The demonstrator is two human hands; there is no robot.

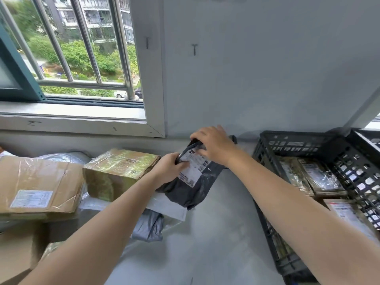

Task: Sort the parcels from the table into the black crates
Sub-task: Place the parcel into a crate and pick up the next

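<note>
Grey mailer [191,188]: dark plastic parcel with a white label [193,167], just left of the black crate [287,140]. Its upper end was raised in both hands, and its lower end appeared to rest on a white mailer [166,206] on the table [216,233].
Slip risk: the slick, limp film could slide out of the grip near its top, since most of the bag hung below the hands.
Snag risk: the trailing end could drag the white mailer along, or catch the crate's near rim on the way over.
Left hand [170,167]: left of the crate, fingers curled onto the mailer's left edge beside the label, forearm reaching up from the lower left.
Right hand [213,147]: nearer the crate, palm down, fingers wrapped over the mailer's top end, forearm passing across the crate's near corner.
Crate contents: several taped parcels [320,177] lay flat inside.
Taped carton [117,171]: farther left of the crate, just beyond the left hand.
Flat cardboard box [37,182]: farthest left of the crate.
</note>
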